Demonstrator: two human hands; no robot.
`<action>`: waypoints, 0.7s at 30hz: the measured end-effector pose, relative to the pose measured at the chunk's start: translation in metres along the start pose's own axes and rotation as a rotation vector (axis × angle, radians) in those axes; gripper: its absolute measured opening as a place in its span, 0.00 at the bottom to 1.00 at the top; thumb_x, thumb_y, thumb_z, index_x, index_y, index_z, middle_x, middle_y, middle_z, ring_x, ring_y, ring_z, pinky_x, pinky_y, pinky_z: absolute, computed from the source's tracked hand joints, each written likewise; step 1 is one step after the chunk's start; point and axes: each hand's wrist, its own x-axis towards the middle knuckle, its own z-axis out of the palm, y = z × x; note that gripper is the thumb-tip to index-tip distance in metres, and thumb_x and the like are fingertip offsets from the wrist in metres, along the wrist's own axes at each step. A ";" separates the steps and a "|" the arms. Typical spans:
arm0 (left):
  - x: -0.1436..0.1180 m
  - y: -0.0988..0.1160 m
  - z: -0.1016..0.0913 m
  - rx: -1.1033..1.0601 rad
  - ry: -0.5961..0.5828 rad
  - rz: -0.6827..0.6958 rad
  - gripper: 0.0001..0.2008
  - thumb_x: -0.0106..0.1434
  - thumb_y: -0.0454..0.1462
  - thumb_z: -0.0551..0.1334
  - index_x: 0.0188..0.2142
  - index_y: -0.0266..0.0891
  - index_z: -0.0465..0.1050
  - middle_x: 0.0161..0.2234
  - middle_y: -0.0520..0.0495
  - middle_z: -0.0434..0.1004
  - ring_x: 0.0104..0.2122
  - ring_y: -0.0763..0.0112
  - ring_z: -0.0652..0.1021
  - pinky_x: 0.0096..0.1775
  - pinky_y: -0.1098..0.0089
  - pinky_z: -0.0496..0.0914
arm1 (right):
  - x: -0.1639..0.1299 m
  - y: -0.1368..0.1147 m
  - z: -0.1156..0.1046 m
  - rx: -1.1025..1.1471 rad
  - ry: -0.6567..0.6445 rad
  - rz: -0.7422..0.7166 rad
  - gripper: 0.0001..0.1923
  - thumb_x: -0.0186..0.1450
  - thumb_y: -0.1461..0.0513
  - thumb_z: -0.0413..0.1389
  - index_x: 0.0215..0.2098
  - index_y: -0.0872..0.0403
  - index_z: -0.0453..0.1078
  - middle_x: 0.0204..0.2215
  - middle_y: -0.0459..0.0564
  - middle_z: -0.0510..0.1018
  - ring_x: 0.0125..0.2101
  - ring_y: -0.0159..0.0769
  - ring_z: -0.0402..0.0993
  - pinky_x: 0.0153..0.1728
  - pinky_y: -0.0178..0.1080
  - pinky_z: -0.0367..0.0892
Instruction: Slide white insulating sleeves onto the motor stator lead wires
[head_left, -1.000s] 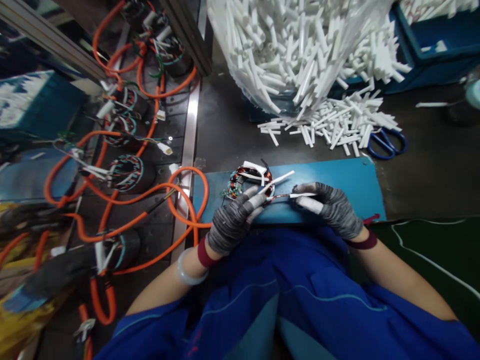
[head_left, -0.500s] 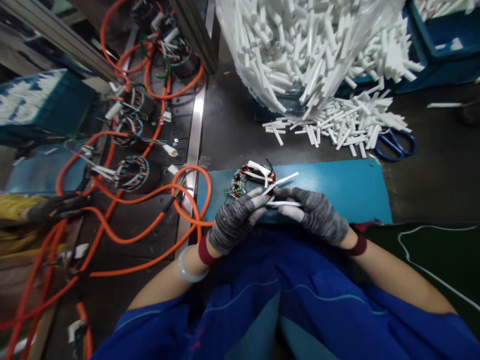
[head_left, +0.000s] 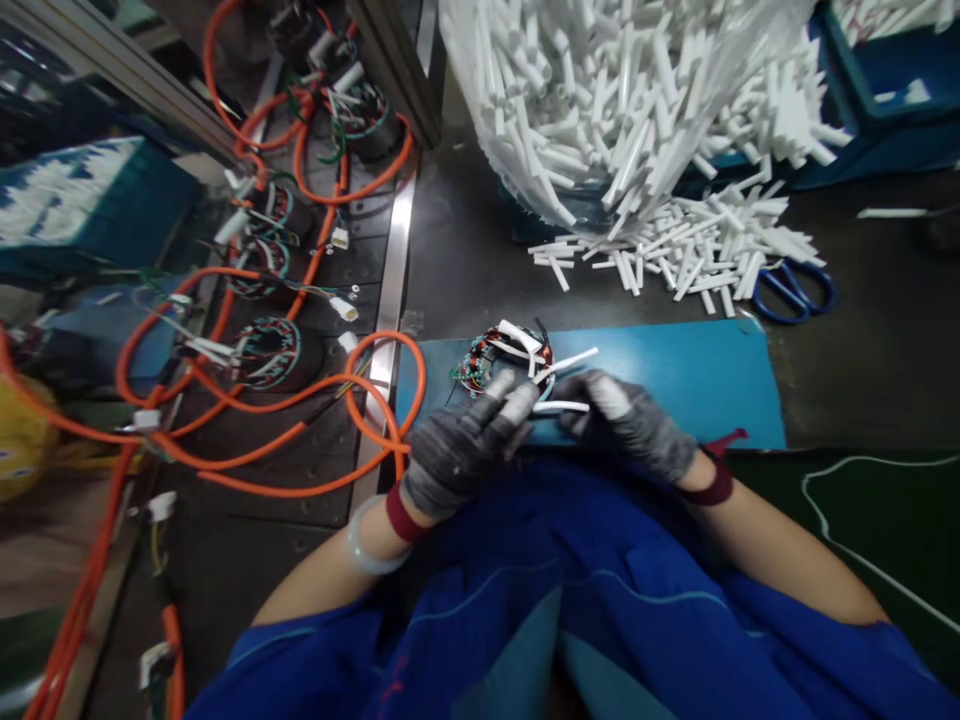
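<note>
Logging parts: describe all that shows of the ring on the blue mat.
The ring lies on the blue mat, open in the middle, wound with dark, coppery and teal strands. White sleeves lie over it, one sticking out rightward. The left grip hides part of its near edge; contact is unclear.

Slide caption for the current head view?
Gloved left hand and right hand at a wire-wound ring on a blue mat.

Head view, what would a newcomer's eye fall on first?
Probably the big heap of white tubes at the top, right of centre, then the orange cables looping down the left side. Near the middle, over a blue mat, the gloved left hand is by a wound ring, the right hand near a white sleeve.
</note>
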 end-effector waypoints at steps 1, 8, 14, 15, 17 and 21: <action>0.001 -0.004 -0.004 -0.008 -0.003 -0.024 0.26 0.69 0.45 0.67 0.64 0.44 0.71 0.58 0.38 0.81 0.40 0.56 0.85 0.45 0.58 0.78 | -0.002 0.005 -0.010 0.020 0.105 -0.025 0.30 0.72 0.37 0.47 0.41 0.51 0.76 0.29 0.50 0.83 0.28 0.37 0.80 0.34 0.41 0.75; 0.025 -0.012 0.027 -0.207 -0.353 -0.050 0.23 0.63 0.44 0.71 0.55 0.38 0.79 0.55 0.39 0.82 0.61 0.47 0.76 0.71 0.42 0.57 | -0.006 0.041 -0.042 -0.167 0.520 -0.026 0.23 0.69 0.40 0.56 0.42 0.49 0.77 0.31 0.49 0.84 0.30 0.40 0.80 0.38 0.45 0.73; 0.010 -0.023 0.008 -0.506 -0.308 -0.287 0.17 0.58 0.46 0.74 0.44 0.40 0.83 0.44 0.43 0.86 0.52 0.51 0.82 0.68 0.46 0.64 | -0.014 0.044 -0.045 -0.357 0.519 -0.014 0.21 0.69 0.41 0.55 0.45 0.46 0.77 0.35 0.51 0.84 0.40 0.51 0.81 0.52 0.57 0.70; 0.000 -0.025 -0.005 -0.614 -0.270 -0.379 0.18 0.59 0.46 0.73 0.46 0.40 0.82 0.45 0.44 0.86 0.50 0.53 0.83 0.65 0.49 0.69 | -0.015 0.043 -0.045 -0.349 0.521 -0.007 0.21 0.69 0.41 0.55 0.44 0.46 0.77 0.35 0.51 0.84 0.41 0.53 0.81 0.53 0.59 0.70; -0.027 -0.026 -0.031 -0.803 -0.158 -0.610 0.20 0.63 0.47 0.69 0.51 0.40 0.81 0.48 0.46 0.86 0.47 0.55 0.84 0.54 0.55 0.78 | -0.016 0.039 -0.044 -0.313 0.528 0.007 0.21 0.67 0.41 0.56 0.43 0.45 0.77 0.35 0.53 0.84 0.41 0.56 0.82 0.54 0.61 0.71; -0.106 -0.035 -0.067 -0.686 0.278 -0.996 0.18 0.67 0.47 0.64 0.50 0.38 0.80 0.44 0.46 0.87 0.38 0.59 0.85 0.40 0.61 0.83 | -0.019 0.034 -0.041 -0.348 0.519 0.024 0.18 0.67 0.40 0.56 0.41 0.41 0.77 0.38 0.57 0.85 0.44 0.60 0.82 0.56 0.62 0.71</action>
